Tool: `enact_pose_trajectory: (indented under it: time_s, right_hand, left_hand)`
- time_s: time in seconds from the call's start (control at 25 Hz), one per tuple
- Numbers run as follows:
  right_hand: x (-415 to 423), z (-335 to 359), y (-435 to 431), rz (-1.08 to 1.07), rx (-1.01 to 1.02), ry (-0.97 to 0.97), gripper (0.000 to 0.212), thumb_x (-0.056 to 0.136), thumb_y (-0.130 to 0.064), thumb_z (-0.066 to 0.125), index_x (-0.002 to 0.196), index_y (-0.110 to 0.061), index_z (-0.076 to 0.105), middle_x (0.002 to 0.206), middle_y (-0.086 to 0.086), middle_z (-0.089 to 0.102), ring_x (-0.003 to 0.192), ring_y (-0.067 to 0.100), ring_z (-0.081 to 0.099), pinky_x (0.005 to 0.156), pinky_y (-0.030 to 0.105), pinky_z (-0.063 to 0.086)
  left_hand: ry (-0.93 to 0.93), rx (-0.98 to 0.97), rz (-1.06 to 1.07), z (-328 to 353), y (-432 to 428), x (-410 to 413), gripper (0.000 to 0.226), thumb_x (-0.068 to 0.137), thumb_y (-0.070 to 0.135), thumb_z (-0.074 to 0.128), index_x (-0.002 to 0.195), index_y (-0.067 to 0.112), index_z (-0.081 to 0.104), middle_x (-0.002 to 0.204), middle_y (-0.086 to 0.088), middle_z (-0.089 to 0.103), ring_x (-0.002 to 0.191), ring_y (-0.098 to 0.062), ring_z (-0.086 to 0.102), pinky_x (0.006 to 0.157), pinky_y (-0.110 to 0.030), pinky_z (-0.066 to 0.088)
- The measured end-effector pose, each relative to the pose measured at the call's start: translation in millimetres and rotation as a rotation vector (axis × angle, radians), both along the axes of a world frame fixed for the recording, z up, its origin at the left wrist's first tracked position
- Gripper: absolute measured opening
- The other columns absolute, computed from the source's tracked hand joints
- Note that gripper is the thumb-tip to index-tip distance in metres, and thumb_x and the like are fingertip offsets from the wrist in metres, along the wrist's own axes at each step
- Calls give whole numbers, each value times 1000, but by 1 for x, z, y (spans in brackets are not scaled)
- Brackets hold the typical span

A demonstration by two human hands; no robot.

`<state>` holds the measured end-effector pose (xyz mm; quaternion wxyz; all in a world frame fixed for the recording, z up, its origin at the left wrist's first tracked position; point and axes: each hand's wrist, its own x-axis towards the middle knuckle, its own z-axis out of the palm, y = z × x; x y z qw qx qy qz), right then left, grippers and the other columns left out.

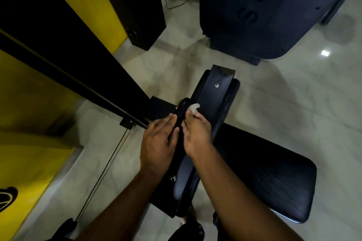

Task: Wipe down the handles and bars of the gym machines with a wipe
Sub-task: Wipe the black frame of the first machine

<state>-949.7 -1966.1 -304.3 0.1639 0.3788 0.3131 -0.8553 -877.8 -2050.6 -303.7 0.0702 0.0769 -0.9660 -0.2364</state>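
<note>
floor: pale glossy tile floor (293, 103) fills most of my feed, with a bright light glare on it at the right

frame beam: fat black beam (58, 49) running diagonally from the top left down toward the middle, yellow wall panels (29, 94) behind it

other machine: dark shroud (254, 6) at the top right with "SS" moulded into it, standing on the floor well apart from the hands

seat pad: black padded seat pad (264, 172) at the lower right, just beside the right forearm

plate: long black metal plate (215, 92) running under both hands, far end pointing at the shroud

cable: thin cable (103, 168) dropping from the beam's end toward the bottom left

left hand: left hand (156, 143) is on the handle, fingers (170, 118) wrapped round its left side, so clamped on it as far as I can see

right hand: right hand (195, 135) is pressed up against the handle's right side, fingers (197, 116) curled together on the wipe

handle: black grip handle (182, 107) sticking up between the two hands, tip poking out past the fingertips

wipe: little white crumpled wipe (194, 108) bunched at the right fingertips, touching the handle near its tip

bolt: shiny bolt (216, 85) on the plate beyond the hands
</note>
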Motion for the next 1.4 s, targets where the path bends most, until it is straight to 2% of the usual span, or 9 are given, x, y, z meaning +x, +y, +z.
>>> enact_pose_trajectory:
  time_s: [0.2, 0.36, 0.72, 0.8, 0.88, 1.0, 1.08, 1.24, 1.4]
  right_hand:
    - [9, -15, 31, 309, 1010, 740, 13, 91, -6, 66, 100, -13, 72, 104, 2, 70, 100, 10, 66, 90, 21, 52]
    - [-40, -15, 46, 791, 1234, 1460, 23, 93, -2, 54, 109, -6, 71, 113, 8, 66, 107, 20, 62, 97, 26, 48]
    - [-121, -9, 47, 1732, 1441, 1244, 27, 89, 1, 52, 107, -11, 67, 106, 9, 69, 100, 27, 65, 88, 41, 52]
    - [-105, -15, 48, 1582, 1598, 1129, 30, 85, 3, 50, 106, -9, 66, 107, 13, 67, 99, 31, 64, 85, 40, 53]
    - [-72, -22, 41, 1048, 1627, 843, 25, 86, 3, 50, 97, -9, 69, 97, 11, 68, 89, 27, 65, 76, 37, 54]
    - [-28, -22, 20, 327, 915, 188, 23, 95, -12, 59, 74, -15, 68, 73, 7, 68, 64, 15, 60, 66, 35, 53]
    - [-20, -18, 10, 180, 643, 49, 17, 93, -8, 63, 77, -12, 69, 74, 10, 68, 63, 14, 60, 67, 32, 54]
    - [3, -6, 4, 158, 486, 181, 24, 97, -3, 57, 77, -14, 63, 70, 0, 59, 64, 8, 55, 66, 25, 51]
    - [31, -9, 15, 381, 1050, 548, 10, 93, -10, 64, 97, -12, 73, 87, 0, 74, 80, 11, 68, 77, 27, 56]
  left_hand:
    - [2, -26, 8, 0, -1, -1, 38, 94, 24, 60, 130, 13, 61, 130, -1, 63, 116, -18, 52, 99, -30, 43]
    - [45, -24, -23, 0, -4, -2, 37, 94, 25, 59, 128, 11, 63, 125, -3, 66, 114, -18, 52, 98, -32, 45]
    - [1, -30, -45, 7, -4, -12, 42, 92, 31, 51, 127, 12, 64, 127, -2, 65, 116, -21, 55, 98, -40, 49]
    - [-12, -22, -57, 9, -4, -13, 42, 92, 30, 52, 127, 11, 63, 127, -2, 65, 115, -22, 55, 99, -39, 47]
    - [-17, -22, -61, 10, -5, -15, 40, 92, 28, 54, 126, 11, 64, 126, -2, 66, 114, -22, 56, 99, -36, 46]
    - [-29, 5, -47, 11, -4, -13, 36, 94, 24, 59, 128, 11, 63, 127, 0, 65, 114, -20, 55, 100, -32, 44]
    - [-57, 22, -32, 12, -3, -8, 37, 95, 23, 60, 130, 12, 61, 129, 1, 64, 117, -18, 52, 101, -30, 42]
    - [-66, 29, -26, 13, -7, 6, 35, 96, 20, 58, 130, 12, 61, 130, -1, 63, 119, -19, 52, 102, -29, 40]
    - [-91, 11, -52, 17, -15, 20, 35, 96, 20, 59, 130, 13, 62, 129, -2, 64, 117, -19, 53, 102, -32, 43]
